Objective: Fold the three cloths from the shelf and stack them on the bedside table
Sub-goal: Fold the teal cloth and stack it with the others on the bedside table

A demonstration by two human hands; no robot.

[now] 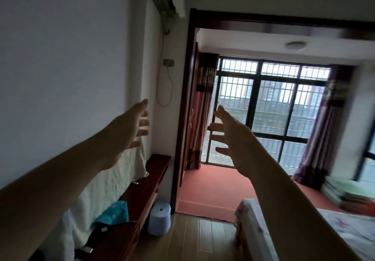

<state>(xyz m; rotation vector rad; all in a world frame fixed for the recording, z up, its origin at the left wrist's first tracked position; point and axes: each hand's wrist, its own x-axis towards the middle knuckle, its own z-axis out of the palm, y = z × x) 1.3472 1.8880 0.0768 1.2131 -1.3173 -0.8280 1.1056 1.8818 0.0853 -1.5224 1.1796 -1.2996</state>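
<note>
Left hand (129, 126) and right hand (229, 136) are held out, spread wide, empty; teal cloth (113, 213) is seen at 7 o'clock on the wooden shelf (146, 187); judged soft, light; best pinched at corners.

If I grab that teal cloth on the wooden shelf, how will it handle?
The teal cloth lies crumpled on the wooden shelf, so it is probably floppy and will likely droop. It looks light and fuzzy, so it is unlikely to slip.
</note>
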